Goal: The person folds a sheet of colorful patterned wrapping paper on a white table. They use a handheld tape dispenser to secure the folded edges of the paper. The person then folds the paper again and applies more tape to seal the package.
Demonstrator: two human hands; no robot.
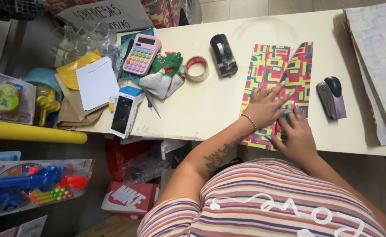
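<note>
Both hands flat, side by side on the wrapping paper [275,70], left hand [265,105] just ahead of right hand [296,134]; paper's long axis runs 12–6, far flap lifted at 12.

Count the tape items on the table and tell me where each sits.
2. A loose tape roll lies left of the black tape dispenser, both on the table left of the patterned paper. Others may be hidden in the clutter.
</note>
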